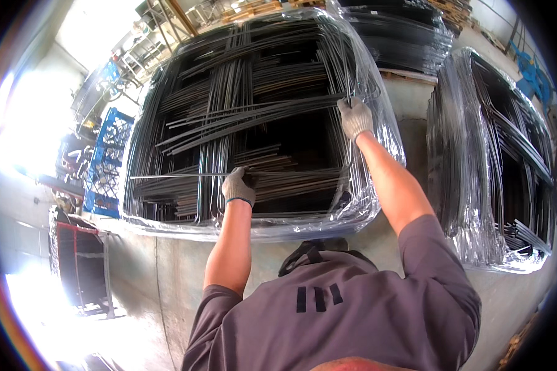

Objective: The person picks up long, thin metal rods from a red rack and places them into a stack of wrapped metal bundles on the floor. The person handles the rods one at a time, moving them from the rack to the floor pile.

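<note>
A big stack of black metal wire frames (254,117) lies on clear plastic wrap in front of me. My left hand (238,185), in a grey work glove, grips a frame bar near the stack's front edge. My right hand (355,116), also gloved, is closed on a bar at the stack's right side, arm stretched forward. Loose thin rods lie crosswise on top of the stack.
A second wrapped stack of black frames (495,167) lies at the right, a third (408,34) behind. A blue plastic crate (107,164) stands at the left, a dark rack (80,260) below it. Concrete floor (148,290) lies in front. Wooden pallets sit far back.
</note>
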A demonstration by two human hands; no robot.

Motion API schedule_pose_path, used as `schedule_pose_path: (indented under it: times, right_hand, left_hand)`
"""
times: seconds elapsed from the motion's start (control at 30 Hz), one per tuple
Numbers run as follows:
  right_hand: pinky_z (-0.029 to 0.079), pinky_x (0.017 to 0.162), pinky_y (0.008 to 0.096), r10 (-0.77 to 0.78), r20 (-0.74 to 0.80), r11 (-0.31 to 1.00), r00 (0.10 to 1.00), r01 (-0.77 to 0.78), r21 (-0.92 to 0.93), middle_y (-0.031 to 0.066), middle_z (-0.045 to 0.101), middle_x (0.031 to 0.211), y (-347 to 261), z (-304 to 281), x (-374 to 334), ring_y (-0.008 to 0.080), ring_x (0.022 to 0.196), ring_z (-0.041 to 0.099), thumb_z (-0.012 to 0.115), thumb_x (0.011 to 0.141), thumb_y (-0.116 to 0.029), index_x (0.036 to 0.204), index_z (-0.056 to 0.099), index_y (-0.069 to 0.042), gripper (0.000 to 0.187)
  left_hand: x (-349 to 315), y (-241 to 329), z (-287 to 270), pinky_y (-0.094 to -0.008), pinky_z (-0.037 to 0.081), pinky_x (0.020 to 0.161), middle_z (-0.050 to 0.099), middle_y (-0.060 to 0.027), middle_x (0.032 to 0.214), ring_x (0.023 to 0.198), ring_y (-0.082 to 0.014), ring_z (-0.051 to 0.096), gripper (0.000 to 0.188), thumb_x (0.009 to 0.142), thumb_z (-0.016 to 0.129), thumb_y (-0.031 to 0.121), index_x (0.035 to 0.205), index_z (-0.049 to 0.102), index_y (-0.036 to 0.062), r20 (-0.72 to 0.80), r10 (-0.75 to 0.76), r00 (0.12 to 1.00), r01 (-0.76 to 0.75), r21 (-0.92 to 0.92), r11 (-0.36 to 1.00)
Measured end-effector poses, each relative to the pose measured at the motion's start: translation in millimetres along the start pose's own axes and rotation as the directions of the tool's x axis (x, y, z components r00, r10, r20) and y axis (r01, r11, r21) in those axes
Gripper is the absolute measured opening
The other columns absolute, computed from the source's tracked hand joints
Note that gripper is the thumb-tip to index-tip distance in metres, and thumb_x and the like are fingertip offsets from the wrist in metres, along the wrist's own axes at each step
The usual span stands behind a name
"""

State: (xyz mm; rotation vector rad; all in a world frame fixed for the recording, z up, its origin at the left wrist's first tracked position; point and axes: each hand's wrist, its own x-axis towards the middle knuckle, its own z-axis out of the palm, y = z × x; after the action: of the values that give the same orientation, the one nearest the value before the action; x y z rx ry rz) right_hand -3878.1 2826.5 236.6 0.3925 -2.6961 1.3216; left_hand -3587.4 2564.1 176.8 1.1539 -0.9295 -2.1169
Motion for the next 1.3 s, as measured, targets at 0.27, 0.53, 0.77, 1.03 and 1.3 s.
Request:
schedule_pose_path:
  times: [0.27,0.53,0.77,1.03,1.3]
  right_hand:
    - [0.05,0.106,0.0454,0.084,0.126,0.996,0.989,-0.083,-0.015,0.0295,0.067,0.129,-52.4,43.5,99.9,0.0421,0.125,0.064,0.076,0.091,-0.042,0.136,0.056,0.003,0.066]
    - [0.044,0.116,0.0418,0.014,0.281,0.979,0.96,0.044,-0.199,0.022,0.061,0.144,-34.6,57.5,71.9,0.0346,0.137,0.057,0.062,0.091,-0.023,0.143,0.057,-0.001,0.057]
    - [0.057,0.097,0.0407,-0.101,0.123,0.961,0.987,0.064,0.268,0.0175,0.072,0.124,26.5,-10.7,-73.6,0.0329,0.109,0.071,0.058,0.099,-0.015,0.128,0.068,-0.007,0.032]
    - [0.057,0.088,0.0379,0.388,0.023,0.876,0.921,-0.376,0.301,0.0138,0.077,0.107,191.9,-226.2,-245.5,0.0249,0.097,0.074,0.068,0.099,-0.026,0.121,0.073,-0.008,0.029]
    - [0.057,0.089,0.0386,0.573,-0.297,0.817,0.764,-0.505,0.279,0.0148,0.076,0.113,315.1,-403.2,-359.0,0.0274,0.102,0.074,0.067,0.099,-0.024,0.122,0.071,-0.007,0.029]
  left_hand:
    - [68.8,37.8,85.4,-0.0381,0.063,0.067,0.068,-0.0117,0.097,0.08,-0.0238,0.068,0.011,0.105,0.061,0.013,0.108,0.063,0.0029,-0.106,0.043,0.993,-0.034,0.089,0.995]
    - [96.7,-21.4,92.8,-0.0339,0.058,0.06,0.067,-0.0089,0.083,0.07,-0.0193,0.064,0.015,0.104,0.064,0.016,0.097,0.066,0.003,0.237,-0.022,0.971,-0.042,0.264,0.964]
    - [47.4,-97.1,41.6,-0.0298,0.052,0.058,0.066,-0.0026,0.075,0.065,-0.0167,0.064,0.016,0.104,0.064,0.022,0.092,0.067,0.0119,0.437,-0.161,0.885,-0.129,0.563,0.816]
    - [-143.5,-169.6,173.1,-0.0323,0.051,0.061,0.066,-0.0041,0.085,0.075,-0.0179,0.064,0.015,0.103,0.064,0.022,0.114,0.064,0.0114,0.462,-0.34,0.819,0.02,0.571,0.821]
    - [-369.2,-331.0,312.3,-0.0313,0.055,0.062,0.069,-0.0076,0.087,0.072,-0.0178,0.068,0.014,0.102,0.064,0.011,0.112,0.066,0.0022,0.666,-0.505,0.549,-0.202,0.691,0.694]
